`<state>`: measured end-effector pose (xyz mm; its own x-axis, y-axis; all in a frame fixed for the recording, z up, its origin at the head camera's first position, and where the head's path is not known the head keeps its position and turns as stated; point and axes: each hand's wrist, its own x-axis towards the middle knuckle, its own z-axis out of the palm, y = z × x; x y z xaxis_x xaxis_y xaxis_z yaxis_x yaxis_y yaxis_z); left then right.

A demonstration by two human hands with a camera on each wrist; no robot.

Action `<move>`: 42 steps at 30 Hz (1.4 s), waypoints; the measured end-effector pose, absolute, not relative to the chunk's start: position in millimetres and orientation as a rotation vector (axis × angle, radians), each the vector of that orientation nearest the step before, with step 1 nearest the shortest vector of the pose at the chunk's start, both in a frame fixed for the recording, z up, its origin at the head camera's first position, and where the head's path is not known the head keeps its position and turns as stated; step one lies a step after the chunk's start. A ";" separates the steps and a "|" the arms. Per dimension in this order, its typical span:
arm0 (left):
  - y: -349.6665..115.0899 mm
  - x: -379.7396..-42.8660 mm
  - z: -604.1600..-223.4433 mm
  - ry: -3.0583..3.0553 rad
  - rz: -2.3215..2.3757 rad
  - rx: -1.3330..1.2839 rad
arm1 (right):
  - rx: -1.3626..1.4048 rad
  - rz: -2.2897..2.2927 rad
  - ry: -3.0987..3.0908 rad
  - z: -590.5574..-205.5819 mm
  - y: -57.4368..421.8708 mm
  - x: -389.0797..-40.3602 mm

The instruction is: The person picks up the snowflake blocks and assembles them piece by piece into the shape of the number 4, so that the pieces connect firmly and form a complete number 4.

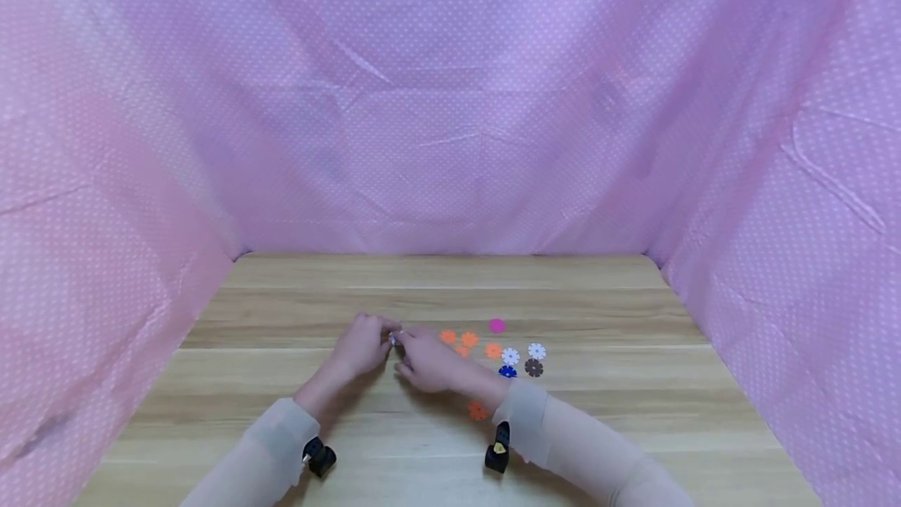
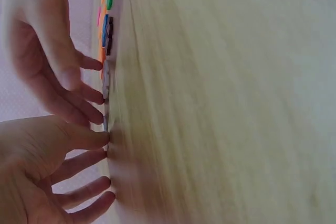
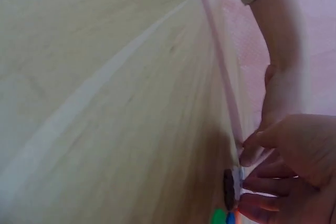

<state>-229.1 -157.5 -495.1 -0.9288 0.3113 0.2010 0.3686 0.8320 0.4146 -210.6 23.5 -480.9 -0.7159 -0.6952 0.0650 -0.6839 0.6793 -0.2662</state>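
Both hands meet left of the table's middle at a small white notched disc, most of it hidden by fingers. My left hand pinches its left side with the fingertips. From the other side my right hand grips it at the fingertips, the back of the hand upward. In the left wrist view the left hand has its thumb at the white edge and its other fingers spread below. The right wrist view shows the right hand with its thumb right at the left fingertips.
Right of the hands lie several orange discs, a pink disc, white discs, a blue disc and a brown disc. Another orange disc lies by the right forearm. Pink dotted cloth surrounds the wooden table.
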 end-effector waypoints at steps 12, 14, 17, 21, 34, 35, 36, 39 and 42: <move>-158.0 -232.3 -495.8 -2.836 -0.752 -0.766 | -1.302 -0.335 2.977 -486.3 15.8 -217.0; -157.1 -233.2 -496.5 -2.823 -0.747 -0.772 | -1.214 -0.332 2.968 -483.6 18.0 -216.8; -155.6 -234.7 -498.0 -2.828 -0.741 -0.757 | -1.079 -0.409 2.944 -481.3 21.3 -216.0; -153.7 -236.2 -498.3 -2.851 -0.784 -0.702 | -1.030 -0.489 2.922 -480.2 24.5 -215.6; -154.5 -242.1 -481.7 -3.058 -1.160 -0.563 | -0.931 -0.724 2.922 -472.4 37.9 -225.2; -154.8 -241.9 -481.7 -3.068 -1.171 -0.547 | -0.934 -0.764 2.919 -470.7 41.2 -226.6; -154.7 -241.7 -481.3 -3.078 -1.184 -0.527 | -0.943 -0.792 2.917 -468.8 44.7 -228.2; -153.7 -240.3 -477.1 -3.081 -1.270 -0.478 | -0.938 -0.888 2.903 -462.2 56.6 -233.8; -150.7 -240.8 -468.2 -3.024 -1.353 -0.462 | -0.929 -0.992 2.920 -455.4 70.1 -239.7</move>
<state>-240.8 -150.7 -468.2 -0.9416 0.3290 -0.0717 0.1657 0.6381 0.7520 -239.7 70.1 -455.4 -0.8308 -0.4978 0.2489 -0.5464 0.6445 -0.5349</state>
